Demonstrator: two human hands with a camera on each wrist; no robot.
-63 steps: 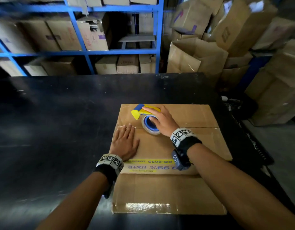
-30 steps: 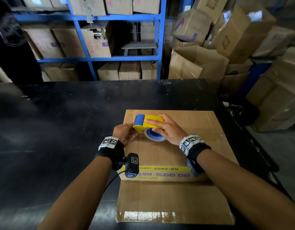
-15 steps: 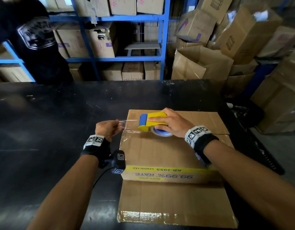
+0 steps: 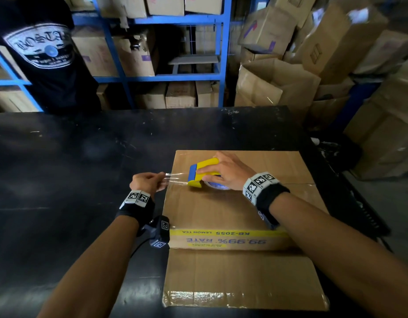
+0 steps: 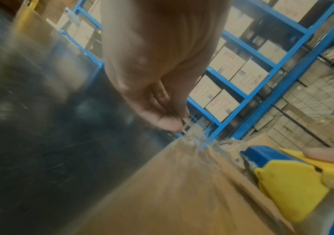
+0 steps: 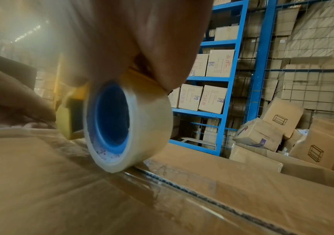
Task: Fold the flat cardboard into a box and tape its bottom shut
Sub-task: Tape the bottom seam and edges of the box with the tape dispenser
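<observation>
Left grip (image 4: 148,182) pinches tape, right grip (image 4: 223,172) clasps dispenser (image 4: 202,172); black table (image 4: 83,180), blue shelving (image 4: 221,53)

L hand (image 4: 148,182) pinched shut, R hand (image 4: 228,172) curled, gripping

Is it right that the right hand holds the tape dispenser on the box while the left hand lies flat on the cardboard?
Not quite. The right hand does hold the tape dispenser on the box, but the left hand is not flat on the cardboard: it pinches the free end of the clear tape, pulled out past the box's left edge. The head view shows this.
</observation>
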